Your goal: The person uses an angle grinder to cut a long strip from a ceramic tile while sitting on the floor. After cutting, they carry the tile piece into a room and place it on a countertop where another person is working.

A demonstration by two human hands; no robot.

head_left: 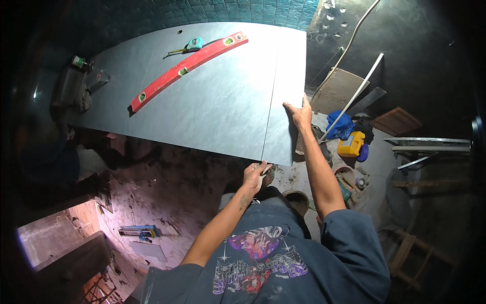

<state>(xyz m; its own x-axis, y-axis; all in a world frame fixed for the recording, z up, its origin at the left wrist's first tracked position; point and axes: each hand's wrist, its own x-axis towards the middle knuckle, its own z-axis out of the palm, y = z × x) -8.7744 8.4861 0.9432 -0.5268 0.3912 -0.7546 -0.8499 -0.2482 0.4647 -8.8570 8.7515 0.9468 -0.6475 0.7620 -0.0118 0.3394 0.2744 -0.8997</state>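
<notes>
A large grey tiled slab (212,101) forms a countertop across the upper middle. At its right end lies a narrow grey tile strip (286,91), divided from the rest by a thin dark seam. My right hand (301,115) grips the strip's right edge, thumb on top. My left hand (253,177) is closed at the front edge by the seam's near end, its thumb near the tile's rim. Something pale shows at its fingers, too small to name. A red spirit level (167,83) rests slantwise on the slab, with a turquoise tape measure (194,44) behind it.
Teal wall tiles (212,11) run behind the slab. On the floor to the right are a yellow jug (350,145), a blue plastic bag (340,125) and a leaning white pipe (354,96). A blue tile cutter (139,231) lies at lower left.
</notes>
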